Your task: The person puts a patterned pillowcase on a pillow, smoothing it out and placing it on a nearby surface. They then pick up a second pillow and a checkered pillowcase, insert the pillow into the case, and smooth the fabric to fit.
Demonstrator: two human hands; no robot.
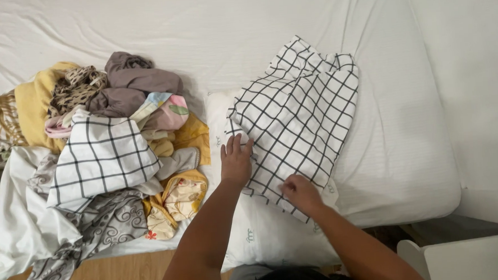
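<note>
left hand (pixel 236 163) flat and open on near-left edge of white black-grid cotton pillowcase (pixel 301 112); right hand (pixel 300 192) pinching near corner; long axis running away, up-right.

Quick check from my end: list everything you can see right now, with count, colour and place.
Checked cloth: one, white with black grid, flat on the pillow, centre.
Pillow: one, white with small pattern, under the checked cloth, near bed edge.
Laundry pile: one heap, mixed yellow, brown, pink, grey and checked pieces, left on the bed.
Bed sheet: one, white, covers the mattress.
Floor: wooden, brown, bottom left.
White furniture: one piece, bottom right; kind unclear.
Left hand: flat on the checked cloth's left edge.
Right hand: pressing the cloth's near edge.
</note>
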